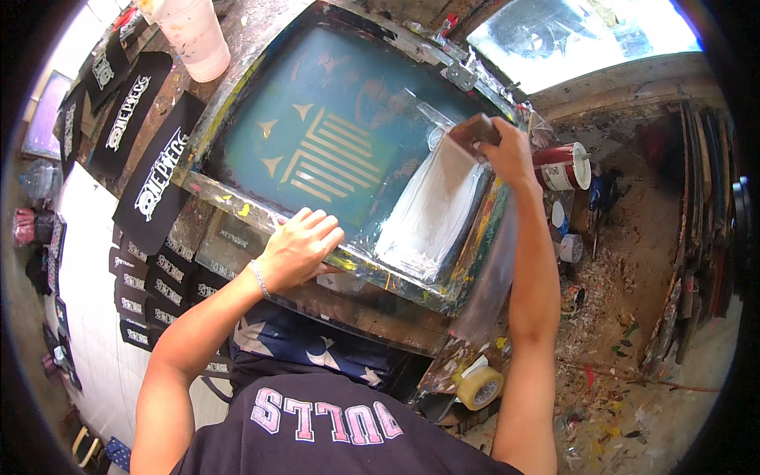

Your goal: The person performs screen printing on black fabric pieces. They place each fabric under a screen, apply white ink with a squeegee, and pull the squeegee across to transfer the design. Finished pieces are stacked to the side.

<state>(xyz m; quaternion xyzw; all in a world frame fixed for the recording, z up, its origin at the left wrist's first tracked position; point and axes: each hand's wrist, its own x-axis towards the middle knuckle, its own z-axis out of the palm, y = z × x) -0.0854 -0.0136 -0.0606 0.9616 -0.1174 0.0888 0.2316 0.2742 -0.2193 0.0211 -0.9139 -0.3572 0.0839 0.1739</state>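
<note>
At far left, black printed patches [150, 186] lie in rows on the white bench, their white lettering facing up, and a paint-spattered plastic cup [194, 36] stands near the upper corner of the press. Your left hand [297, 249] rests palm down, fingers spread and closed on nothing, on the near rail of the screen-printing frame [237, 207], pinning it flat. In the middle of the teal mesh sits the open stencil [328, 154], a pattern of pale stripes with three small arrowheads beside it. To its right a broad band of white ink [431, 214] lies on the mesh, beside the stencil and not over it. Your right hand [507, 154] is clamped around the wooden handle of the squeegee [467, 138], whose blade meets the mesh at the far end of that ink band. Beyond it stand a red ink can [562, 166] and, lower down, a roll of tape [479, 386]. Judged from this layout, the step in hand is gathering the ink ahead of a print stroke; the next move calls for even downward pressure, a steady blade angle across the whole stencil, and a frame held motionless.
</note>
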